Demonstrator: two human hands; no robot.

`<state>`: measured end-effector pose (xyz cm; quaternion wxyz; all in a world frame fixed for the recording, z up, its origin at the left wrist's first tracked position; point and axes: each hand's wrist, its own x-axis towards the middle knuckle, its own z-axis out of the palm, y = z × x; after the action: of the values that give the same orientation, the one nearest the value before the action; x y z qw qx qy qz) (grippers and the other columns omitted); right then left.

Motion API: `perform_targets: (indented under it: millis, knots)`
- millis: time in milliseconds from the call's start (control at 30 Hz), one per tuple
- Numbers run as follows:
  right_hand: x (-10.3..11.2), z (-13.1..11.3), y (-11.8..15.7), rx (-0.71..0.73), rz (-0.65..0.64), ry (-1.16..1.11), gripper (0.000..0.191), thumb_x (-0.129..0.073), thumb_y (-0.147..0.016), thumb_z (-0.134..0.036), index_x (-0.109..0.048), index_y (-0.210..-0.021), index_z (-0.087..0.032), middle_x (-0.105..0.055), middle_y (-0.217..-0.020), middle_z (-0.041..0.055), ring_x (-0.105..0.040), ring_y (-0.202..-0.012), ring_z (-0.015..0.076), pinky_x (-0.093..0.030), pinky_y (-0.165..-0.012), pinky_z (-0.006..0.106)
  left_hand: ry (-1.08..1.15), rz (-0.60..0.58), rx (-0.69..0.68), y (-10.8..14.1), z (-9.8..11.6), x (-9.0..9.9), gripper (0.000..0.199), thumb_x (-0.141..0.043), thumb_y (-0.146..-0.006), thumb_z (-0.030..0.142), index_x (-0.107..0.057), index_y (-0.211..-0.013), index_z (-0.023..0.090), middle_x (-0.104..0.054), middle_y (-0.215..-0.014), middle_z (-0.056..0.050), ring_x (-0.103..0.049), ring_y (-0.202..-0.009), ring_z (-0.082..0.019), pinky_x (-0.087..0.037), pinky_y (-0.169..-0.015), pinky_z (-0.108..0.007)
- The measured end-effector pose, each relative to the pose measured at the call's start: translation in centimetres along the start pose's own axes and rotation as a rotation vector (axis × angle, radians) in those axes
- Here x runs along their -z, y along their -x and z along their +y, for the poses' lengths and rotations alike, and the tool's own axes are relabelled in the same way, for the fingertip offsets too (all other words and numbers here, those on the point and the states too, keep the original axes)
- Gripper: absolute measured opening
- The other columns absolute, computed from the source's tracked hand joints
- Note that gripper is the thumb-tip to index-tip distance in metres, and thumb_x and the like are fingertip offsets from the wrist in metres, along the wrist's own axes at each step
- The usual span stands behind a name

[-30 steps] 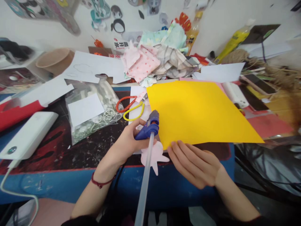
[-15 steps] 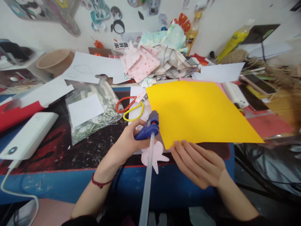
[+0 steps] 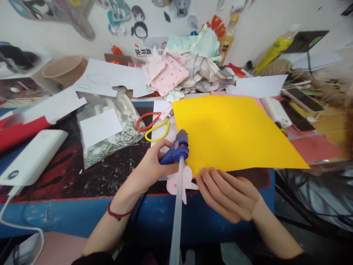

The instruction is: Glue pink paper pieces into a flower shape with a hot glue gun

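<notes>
My left hand (image 3: 150, 167) is wrapped round the handle of a blue hot glue gun (image 3: 178, 149). A long translucent glue stick (image 3: 178, 213) sticks out of its back toward me. The gun's nozzle end is over the left edge of a yellow sheet (image 3: 228, 132). At the sheet's near left corner, my right hand (image 3: 228, 193) grips the edge with its fingers together on top; the thumb is hidden. A pink dotted bunny-shaped cutout (image 3: 172, 183) lies below the gun, partly covered by the glue stick. Scissors (image 3: 157, 134) with red and yellow handles lie left of the sheet.
On the left are a white power bank (image 3: 35, 156) with a cable and a plastic bag (image 3: 124, 114) of small parts. Crumpled fabric (image 3: 171, 71) is piled at the back. Phones (image 3: 303, 99) and a pink sheet (image 3: 317, 145) lie on the right.
The glue gun has shifted slightly right in my left hand. My right hand has slid a little left along the yellow sheet's near corner, closer to the bunny cutout.
</notes>
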<state>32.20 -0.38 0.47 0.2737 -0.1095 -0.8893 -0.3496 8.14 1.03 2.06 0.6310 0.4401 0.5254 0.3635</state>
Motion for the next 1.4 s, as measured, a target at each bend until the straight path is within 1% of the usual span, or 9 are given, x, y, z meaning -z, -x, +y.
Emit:
perform_targets:
  millis: [133,267,467,567,800,1000,1167,1267,1400]
  knots:
    - [-0.2,-0.1,0.0,-0.009,0.013,-0.011,0.016,-0.071,-0.088,-0.019,-0.079,-0.102,-0.017,-0.081,-0.101,0.0023,-0.072,-0.095,0.0180,-0.059,-0.084,0.027,0.006,-0.015,0.020,-0.1,0.0,0.0,0.049,-0.087,-0.064,0.023,-0.050,-0.096,0.021,-0.061,-0.062,0.008,-0.049,-0.047,-0.005,-0.038,-0.047,-0.016]
    - [-0.4,-0.2,0.0,-0.008,0.042,-0.036,0.017,-0.071,-0.087,-0.017,-0.079,-0.101,-0.018,-0.079,-0.111,0.0009,-0.072,-0.096,0.0176,-0.060,-0.083,0.026,-0.006,-0.020,0.018,-0.1,0.0,0.1,0.049,-0.087,-0.063,0.024,-0.050,-0.096,0.021,-0.063,-0.063,0.008,-0.050,-0.048,-0.006,-0.039,-0.047,-0.016]
    - [-0.7,-0.3,-0.2,-0.029,0.045,-0.130,0.022,-0.054,-0.093,-0.015,-0.076,-0.096,-0.013,-0.079,-0.111,0.0068,-0.074,-0.109,0.0213,-0.060,-0.095,0.030,-0.004,-0.030,0.000,-0.2,0.1,0.1,0.047,-0.086,-0.064,0.023,-0.049,-0.094,0.020,-0.063,-0.063,0.008,-0.049,-0.048,-0.005,-0.038,-0.046,-0.015]
    - [-0.7,-0.3,-0.2,-0.023,0.030,-0.155,0.020,-0.056,-0.093,-0.014,-0.075,-0.097,-0.010,-0.079,-0.110,0.0099,-0.074,-0.111,0.0239,-0.060,-0.098,0.031,-0.011,-0.033,-0.004,-0.2,0.1,0.1,0.047,-0.085,-0.065,0.023,-0.049,-0.094,0.020,-0.062,-0.064,0.008,-0.049,-0.049,-0.006,-0.040,-0.047,-0.015]
    - [-0.7,-0.4,0.1,-0.036,0.049,-0.192,0.020,-0.059,-0.091,-0.011,-0.075,-0.100,-0.006,-0.079,-0.112,0.0138,-0.074,-0.113,0.0276,-0.061,-0.097,0.033,-0.035,-0.040,-0.008,-0.2,-0.1,0.2,0.046,-0.085,-0.065,0.023,-0.049,-0.094,0.020,-0.061,-0.063,0.008,-0.048,-0.049,-0.005,-0.037,-0.047,-0.015]
    - [-0.8,-0.4,0.0,-0.030,0.029,-0.203,0.019,-0.060,-0.091,-0.014,-0.075,-0.100,-0.008,-0.079,-0.111,0.0116,-0.073,-0.113,0.0273,-0.061,-0.096,0.031,-0.035,-0.051,-0.006,-0.3,-0.1,0.2,0.044,-0.083,-0.066,0.022,-0.049,-0.093,0.020,-0.062,-0.063,0.008,-0.047,-0.049,-0.005,-0.036,-0.047,-0.015]
    - [-1.0,-0.3,0.1,-0.010,0.036,-0.208,0.017,-0.060,-0.092,-0.013,-0.075,-0.099,-0.009,-0.079,-0.110,0.0117,-0.074,-0.112,0.0264,-0.061,-0.096,0.032,0.010,-0.094,-0.016,-0.3,-0.3,0.1,0.048,-0.087,-0.064,0.022,-0.048,-0.093,0.020,-0.068,-0.070,0.006,-0.052,-0.052,-0.006,-0.041,-0.050,-0.016]
    - [-1.1,-0.1,0.0,-0.006,0.049,-0.205,0.015,-0.060,-0.093,-0.015,-0.075,-0.095,-0.010,-0.079,-0.108,0.0117,-0.075,-0.110,0.0250,-0.061,-0.096,0.031,-0.021,-0.068,-0.032,-0.3,-0.4,0.2,0.052,-0.089,-0.062,0.024,-0.049,-0.094,0.020,-0.066,-0.065,0.007,-0.051,-0.050,-0.006,-0.040,-0.048,-0.016]
    - [-1.0,0.2,-0.2,0.010,0.062,-0.180,0.018,-0.059,-0.096,-0.020,-0.074,-0.091,-0.015,-0.080,-0.106,0.0069,-0.076,-0.107,0.0217,-0.061,-0.096,0.030,-0.063,-0.054,-0.042,-0.4,-0.2,0.2,0.054,-0.091,-0.061,0.027,-0.049,-0.094,0.020,-0.067,-0.066,0.005,-0.051,-0.050,-0.007,-0.039,-0.047,-0.016]
